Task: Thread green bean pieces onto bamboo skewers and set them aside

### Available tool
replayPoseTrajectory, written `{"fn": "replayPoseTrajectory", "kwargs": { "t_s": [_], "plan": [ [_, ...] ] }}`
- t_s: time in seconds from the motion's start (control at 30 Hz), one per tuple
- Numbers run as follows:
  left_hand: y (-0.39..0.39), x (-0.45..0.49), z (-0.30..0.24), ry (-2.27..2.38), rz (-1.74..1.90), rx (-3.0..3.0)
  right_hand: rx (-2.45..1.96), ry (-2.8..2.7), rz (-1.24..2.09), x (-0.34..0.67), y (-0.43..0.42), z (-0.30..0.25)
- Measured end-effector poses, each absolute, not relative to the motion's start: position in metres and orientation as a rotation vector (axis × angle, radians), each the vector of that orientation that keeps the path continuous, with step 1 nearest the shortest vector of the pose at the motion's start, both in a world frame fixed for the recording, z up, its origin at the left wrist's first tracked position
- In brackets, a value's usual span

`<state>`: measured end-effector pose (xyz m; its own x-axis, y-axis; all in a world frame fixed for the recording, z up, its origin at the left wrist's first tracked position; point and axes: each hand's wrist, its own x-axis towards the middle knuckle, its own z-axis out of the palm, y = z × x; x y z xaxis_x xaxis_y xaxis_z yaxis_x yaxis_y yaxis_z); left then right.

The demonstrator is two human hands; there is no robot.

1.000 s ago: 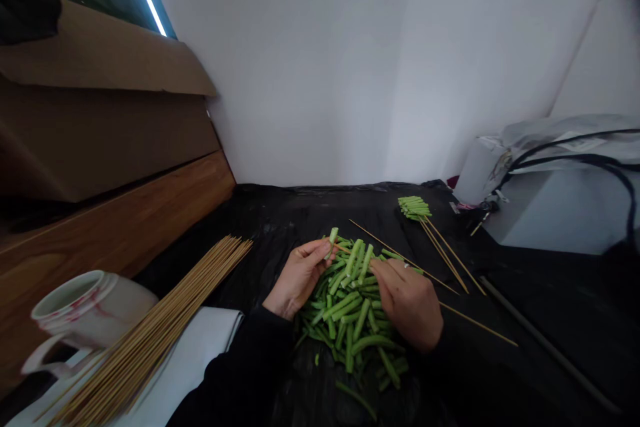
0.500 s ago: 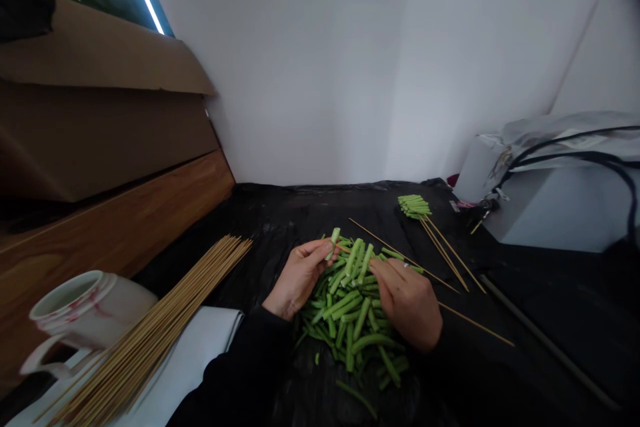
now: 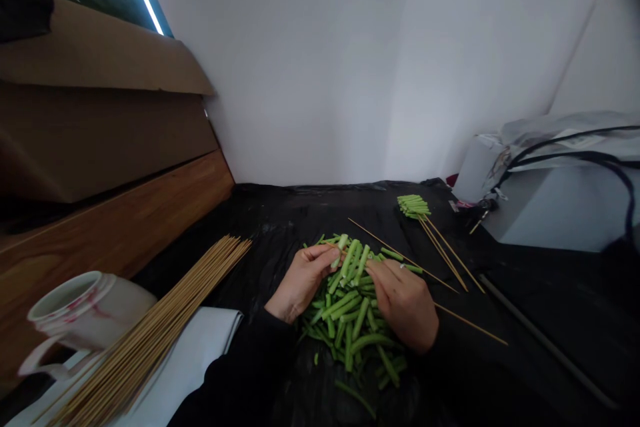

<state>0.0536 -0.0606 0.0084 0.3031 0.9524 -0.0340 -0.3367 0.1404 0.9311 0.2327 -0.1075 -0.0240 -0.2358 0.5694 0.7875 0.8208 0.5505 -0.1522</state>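
Note:
My left hand [image 3: 307, 280] pinches a short cut piece of green bean [image 3: 343, 242] between thumb and fingers, at the tip end of a bamboo skewer. Fingers of my right hand [image 3: 404, 300] close round that bamboo skewer [image 3: 473, 325], whose bare end sticks out to the right behind the hand. Between my hands, several cut bean pieces [image 3: 361, 265] sit side by side across the skewer. Below lies a loose heap of cut green beans [image 3: 350, 320] on black plastic sheeting.
Finished-looking bean skewers [image 3: 414, 205] lie at the back right, near a loose skewer [image 3: 400, 253]. A thick bundle of bamboo skewers [image 3: 165, 327] and a white mug [image 3: 95, 307] are at left. A cardboard box [image 3: 100, 127] and a pale bin [image 3: 560, 203] flank the area.
My left hand has brought its bean piece right, closer to the pieces on the skewer; the skewer's point now shows left of that piece. My right hand has shifted slightly left.

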Motion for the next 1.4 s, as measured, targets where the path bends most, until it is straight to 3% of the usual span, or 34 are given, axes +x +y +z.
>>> {"fn": "replayPoseTrajectory", "kwargs": {
  "t_s": [0.53,0.87,1.4],
  "plan": [
    [-0.050,0.038,0.005,1.092,1.122,1.428,-1.222,-1.816,-0.531,0.251,-0.100,-0.009],
    [-0.053,0.037,0.000,1.199,0.886,1.987,-1.234,-1.858,-0.519,0.250,-0.100,-0.011],
    [-0.058,0.041,0.003,1.144,0.900,2.006,-1.229,-1.874,-0.473,0.248,-0.102,-0.011]
  ]
}}
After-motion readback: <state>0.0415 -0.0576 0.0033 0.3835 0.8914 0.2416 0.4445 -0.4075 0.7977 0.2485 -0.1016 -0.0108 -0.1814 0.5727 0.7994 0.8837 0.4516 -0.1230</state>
